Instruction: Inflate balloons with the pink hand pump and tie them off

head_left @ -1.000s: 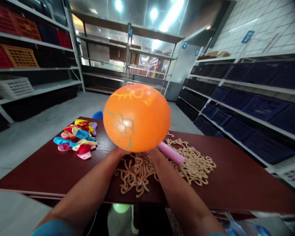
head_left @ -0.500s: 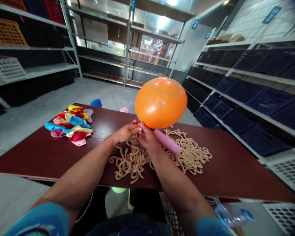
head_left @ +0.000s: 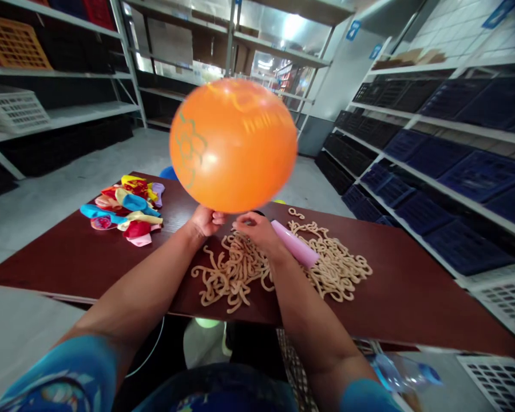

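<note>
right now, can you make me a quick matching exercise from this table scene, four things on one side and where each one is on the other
Things:
1. orange balloon
2. pile of flat balloons
3. pink tube
4. tan strings

Places:
a. lying beside the right hand, on the strings
b. on the left part of the table
c. spread over the middle of the table under the hands
d. up in the air, gripped at its base by the left hand

Pairs: 1-d, 2-b, 3-a, 4-c
</note>
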A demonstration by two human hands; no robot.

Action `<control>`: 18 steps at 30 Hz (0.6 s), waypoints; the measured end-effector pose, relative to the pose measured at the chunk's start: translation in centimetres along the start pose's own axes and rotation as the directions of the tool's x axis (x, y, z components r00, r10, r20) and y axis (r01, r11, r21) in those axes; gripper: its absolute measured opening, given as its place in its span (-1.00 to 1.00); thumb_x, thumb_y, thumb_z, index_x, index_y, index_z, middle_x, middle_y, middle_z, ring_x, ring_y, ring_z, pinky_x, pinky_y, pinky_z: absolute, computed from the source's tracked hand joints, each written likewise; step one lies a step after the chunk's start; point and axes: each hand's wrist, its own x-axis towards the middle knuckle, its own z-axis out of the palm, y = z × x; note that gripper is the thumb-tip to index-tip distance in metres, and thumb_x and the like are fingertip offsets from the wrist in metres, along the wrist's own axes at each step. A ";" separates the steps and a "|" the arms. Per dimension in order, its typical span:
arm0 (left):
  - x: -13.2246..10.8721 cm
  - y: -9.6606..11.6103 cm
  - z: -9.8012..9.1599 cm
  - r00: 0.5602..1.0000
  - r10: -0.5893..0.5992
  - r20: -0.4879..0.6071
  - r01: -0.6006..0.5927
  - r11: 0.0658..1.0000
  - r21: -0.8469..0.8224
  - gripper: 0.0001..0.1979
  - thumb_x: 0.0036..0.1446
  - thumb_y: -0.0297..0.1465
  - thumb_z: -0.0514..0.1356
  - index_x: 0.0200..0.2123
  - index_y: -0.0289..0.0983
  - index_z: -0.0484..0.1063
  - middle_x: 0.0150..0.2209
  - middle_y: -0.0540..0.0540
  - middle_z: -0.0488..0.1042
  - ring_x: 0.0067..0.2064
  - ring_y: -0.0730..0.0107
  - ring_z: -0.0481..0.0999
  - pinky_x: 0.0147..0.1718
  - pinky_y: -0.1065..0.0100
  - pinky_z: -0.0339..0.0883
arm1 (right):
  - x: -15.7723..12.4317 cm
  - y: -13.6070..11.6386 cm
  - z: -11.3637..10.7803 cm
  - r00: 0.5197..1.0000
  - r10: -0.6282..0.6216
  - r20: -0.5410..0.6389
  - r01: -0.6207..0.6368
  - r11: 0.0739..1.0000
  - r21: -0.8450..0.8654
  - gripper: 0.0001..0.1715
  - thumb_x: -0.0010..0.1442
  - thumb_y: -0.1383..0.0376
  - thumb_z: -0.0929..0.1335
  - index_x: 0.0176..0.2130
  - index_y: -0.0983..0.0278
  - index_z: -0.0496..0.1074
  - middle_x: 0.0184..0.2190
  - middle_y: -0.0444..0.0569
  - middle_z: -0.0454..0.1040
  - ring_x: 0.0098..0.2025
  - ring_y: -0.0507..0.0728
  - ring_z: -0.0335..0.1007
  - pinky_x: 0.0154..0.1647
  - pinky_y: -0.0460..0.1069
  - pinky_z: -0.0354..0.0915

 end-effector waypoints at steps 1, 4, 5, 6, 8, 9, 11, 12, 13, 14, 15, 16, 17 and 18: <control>0.1 0.4 -0.2 0.999 0.029 0.014 -0.028 0.997 -0.076 -0.80 0.08 -0.60 -0.03 -0.57 -0.32 0.15 -0.71 0.13 -0.01 -0.76 0.69 -0.03 -0.81 0.62 -0.23 | -0.3 -0.1 -0.5 0.998 -0.011 0.055 0.016 0.996 -0.083 -0.69 -0.08 0.07 0.38 -0.44 0.27 0.40 -0.48 -0.15 0.42 -0.42 0.01 0.29 -0.37 -0.07 0.23; 0.2 1.0 -0.6 0.997 0.066 0.049 -0.054 0.972 -0.227 -0.81 0.14 -0.54 -0.04 -0.52 -0.32 0.18 -0.69 0.12 0.03 -0.73 0.67 0.06 -0.79 0.60 -0.14 | -1.0 -0.6 -1.6 0.940 0.011 0.341 0.067 0.974 -0.215 -0.68 -0.10 0.06 0.40 -0.48 0.27 0.41 -0.53 -0.17 0.40 -0.49 -0.02 0.24 -0.47 -0.11 0.16; 0.3 1.1 -0.7 0.996 0.080 0.045 -0.066 0.966 -0.251 -0.81 0.16 -0.53 -0.04 -0.51 -0.33 0.18 -0.68 0.12 0.04 -0.72 0.66 0.08 -0.78 0.60 -0.12 | -1.2 -0.8 -1.8 0.907 0.034 0.420 0.084 0.962 -0.261 -0.68 -0.12 0.06 0.41 -0.50 0.28 0.42 -0.56 -0.18 0.39 -0.51 -0.03 0.22 -0.50 -0.12 0.13; 0.3 1.1 -0.8 0.996 0.084 0.040 -0.071 0.962 -0.264 -0.81 0.17 -0.52 -0.05 -0.50 -0.33 0.19 -0.68 0.12 0.05 -0.71 0.66 0.09 -0.77 0.60 -0.10 | -1.3 -1.0 -2.1 0.875 0.058 0.481 0.103 0.948 -0.302 -0.68 -0.15 0.07 0.43 -0.52 0.28 0.41 -0.58 -0.19 0.37 -0.53 -0.04 0.19 -0.53 -0.13 0.10; 0.4 1.1 -0.8 0.995 0.096 0.031 -0.084 0.959 -0.272 -0.79 0.19 -0.50 -0.06 -0.50 -0.33 0.19 -0.67 0.11 0.06 -0.71 0.66 0.10 -0.76 0.60 -0.08 | -1.5 -1.5 -2.5 0.830 0.077 0.552 0.128 0.937 -0.324 -0.70 -0.14 0.10 0.43 -0.55 0.29 0.41 -0.61 -0.20 0.34 -0.55 -0.05 0.17 -0.55 -0.13 0.07; 0.4 1.0 -0.8 0.994 0.105 0.028 -0.094 0.958 -0.271 -0.79 0.20 -0.50 -0.07 -0.49 -0.34 0.19 -0.67 0.11 0.07 -0.71 0.66 0.09 -0.76 0.60 -0.08 | -1.5 -1.8 -2.7 0.826 0.057 0.561 0.130 0.949 -0.289 -0.72 -0.11 0.11 0.42 -0.55 0.29 0.42 -0.61 -0.19 0.34 -0.55 -0.05 0.17 -0.54 -0.13 0.07; 0.4 0.9 -0.7 0.993 0.117 0.025 -0.107 0.960 -0.258 -0.77 0.21 -0.49 -0.09 -0.49 -0.34 0.20 -0.67 0.10 0.08 -0.71 0.66 0.08 -0.76 0.60 -0.08 | -1.6 -2.4 -3.3 0.864 -0.031 0.503 0.121 0.982 -0.148 -0.73 -0.03 0.13 0.39 -0.53 0.29 0.42 -0.56 -0.17 0.35 -0.52 -0.06 0.18 -0.51 -0.13 0.09; 0.4 0.9 -0.7 0.993 0.118 0.024 -0.108 0.962 -0.249 -0.77 0.21 -0.48 -0.10 -0.49 -0.35 0.20 -0.66 0.10 0.08 -0.71 0.66 0.08 -0.77 0.60 -0.09 | -1.6 -2.7 -3.5 0.897 -0.078 0.435 0.118 0.991 -0.067 -0.74 -0.01 0.14 0.38 -0.54 0.29 0.42 -0.55 -0.17 0.34 -0.52 -0.06 0.17 -0.51 -0.13 0.09; 0.3 0.9 -0.6 0.993 0.113 0.025 -0.104 0.965 -0.239 -0.76 0.21 -0.48 -0.10 -0.49 -0.35 0.20 -0.66 0.09 0.08 -0.71 0.66 0.07 -0.77 0.60 -0.10 | -1.6 -2.8 -3.7 0.927 -0.115 0.357 0.119 0.993 0.011 -0.74 0.00 0.15 0.38 -0.55 0.29 0.41 -0.56 -0.18 0.31 -0.54 -0.07 0.15 -0.53 -0.13 0.07; 0.3 0.8 -0.6 0.994 0.105 0.029 -0.096 0.968 -0.230 -0.76 0.21 -0.48 -0.10 -0.50 -0.35 0.20 -0.66 0.09 0.09 -0.71 0.66 0.07 -0.77 0.60 -0.10 | -1.6 -3.0 -3.8 0.949 -0.140 0.284 0.120 0.989 0.086 -0.74 0.00 0.17 0.39 -0.57 0.29 0.40 -0.58 -0.19 0.28 -0.56 -0.09 0.11 -0.55 -0.14 0.05; 0.3 0.8 -0.5 0.995 0.096 0.038 -0.086 0.971 -0.224 -0.76 0.21 -0.48 -0.10 -0.51 -0.35 0.20 -0.65 0.09 0.09 -0.71 0.66 0.07 -0.78 0.60 -0.10 | -1.6 -3.0 -3.9 0.962 -0.157 0.224 0.121 0.978 0.167 -0.73 0.00 0.19 0.39 -0.59 0.30 0.38 -0.59 -0.20 0.26 -0.58 -0.10 0.07 -0.59 -0.15 0.02; 0.2 0.8 -0.5 0.995 0.090 0.050 -0.077 0.972 -0.220 -0.76 0.21 -0.47 -0.09 -0.50 -0.35 0.20 -0.65 0.08 0.10 -0.70 0.66 0.07 -0.78 0.60 -0.10 | -1.6 -2.9 -3.9 0.970 -0.169 0.173 0.121 0.959 0.257 -0.73 0.00 0.21 0.40 -0.60 0.30 0.37 -0.58 -0.20 0.25 -0.60 -0.12 0.04 -0.62 -0.15 -0.01; 0.1 0.7 -0.4 0.994 0.086 0.063 -0.070 0.973 -0.219 -0.77 0.21 -0.47 -0.09 -0.50 -0.35 0.20 -0.65 0.08 0.10 -0.70 0.66 0.08 -0.78 0.60 -0.10 | -1.5 -2.8 -3.8 0.977 -0.174 0.124 0.120 0.928 0.353 -0.74 0.01 0.22 0.39 -0.59 0.30 0.37 -0.56 -0.20 0.26 -0.62 -0.13 0.02 -0.65 -0.16 -0.03; 0.1 0.7 -0.4 0.993 0.083 0.078 -0.065 0.974 -0.219 -0.78 0.20 -0.47 -0.07 -0.49 -0.35 0.21 -0.64 0.08 0.11 -0.70 0.66 0.08 -0.78 0.60 -0.10 | -1.4 -2.7 -3.8 0.982 -0.171 0.081 0.117 0.886 0.449 -0.76 0.02 0.22 0.38 -0.58 0.29 0.37 -0.54 -0.20 0.27 -0.63 -0.14 0.00 -0.68 -0.17 -0.05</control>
